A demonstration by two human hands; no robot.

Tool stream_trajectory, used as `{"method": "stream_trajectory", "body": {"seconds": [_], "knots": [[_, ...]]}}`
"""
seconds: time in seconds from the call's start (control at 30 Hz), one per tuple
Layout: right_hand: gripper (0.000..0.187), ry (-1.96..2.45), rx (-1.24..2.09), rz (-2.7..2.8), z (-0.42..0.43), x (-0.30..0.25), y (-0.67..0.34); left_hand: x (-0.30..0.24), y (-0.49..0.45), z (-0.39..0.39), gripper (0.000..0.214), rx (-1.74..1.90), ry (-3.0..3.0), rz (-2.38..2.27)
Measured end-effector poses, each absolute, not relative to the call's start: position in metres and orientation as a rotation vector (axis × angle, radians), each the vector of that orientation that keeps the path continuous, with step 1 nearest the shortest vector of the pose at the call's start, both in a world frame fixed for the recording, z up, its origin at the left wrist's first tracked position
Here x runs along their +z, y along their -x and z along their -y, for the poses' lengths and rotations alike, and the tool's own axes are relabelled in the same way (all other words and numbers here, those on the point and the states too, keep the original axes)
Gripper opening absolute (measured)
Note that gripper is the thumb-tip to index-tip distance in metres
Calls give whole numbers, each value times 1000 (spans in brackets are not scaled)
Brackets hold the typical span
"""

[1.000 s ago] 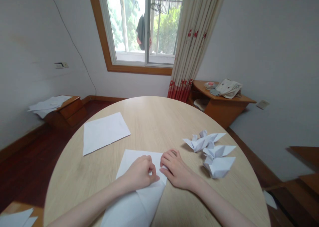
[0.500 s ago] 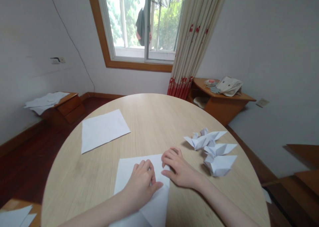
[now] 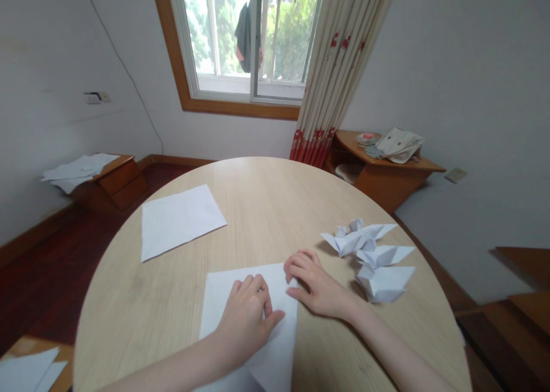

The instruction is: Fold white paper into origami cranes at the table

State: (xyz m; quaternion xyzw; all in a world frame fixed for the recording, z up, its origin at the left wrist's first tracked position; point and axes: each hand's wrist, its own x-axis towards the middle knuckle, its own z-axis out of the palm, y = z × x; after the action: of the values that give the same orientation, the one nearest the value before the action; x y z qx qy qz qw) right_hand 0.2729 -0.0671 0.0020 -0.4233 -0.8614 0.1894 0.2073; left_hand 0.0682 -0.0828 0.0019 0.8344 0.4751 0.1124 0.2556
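Observation:
A folded sheet of white paper lies on the round pale wood-grain table at the near edge. My left hand sits on it with curled fingers pressing into the paper. My right hand grips the sheet's right edge between thumb and fingers. Just right of that hand stands a small heap of folded paper figures, not touched by it. A flat white paper sheet lies farther up the table, beyond both hands.
A wooden drawer cabinet on the left carries loose paper. A wooden corner shelf on the right holds a cloth bag. White paper lies on a wooden surface at bottom left. The table edge curves around, with dark floor beyond.
The sheet under my hands has turned, its top edge now lying flatter across the table. Both hands moved slightly with it, and the whole view has tilted a little.

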Motion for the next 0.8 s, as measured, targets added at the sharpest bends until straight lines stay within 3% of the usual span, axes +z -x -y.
{"method": "stream_trajectory", "body": {"seconds": [0.8], "knots": [[14, 1211, 489, 2380, 66, -4, -270, 2, -70, 83, 17, 340, -2276, -1275]]}}
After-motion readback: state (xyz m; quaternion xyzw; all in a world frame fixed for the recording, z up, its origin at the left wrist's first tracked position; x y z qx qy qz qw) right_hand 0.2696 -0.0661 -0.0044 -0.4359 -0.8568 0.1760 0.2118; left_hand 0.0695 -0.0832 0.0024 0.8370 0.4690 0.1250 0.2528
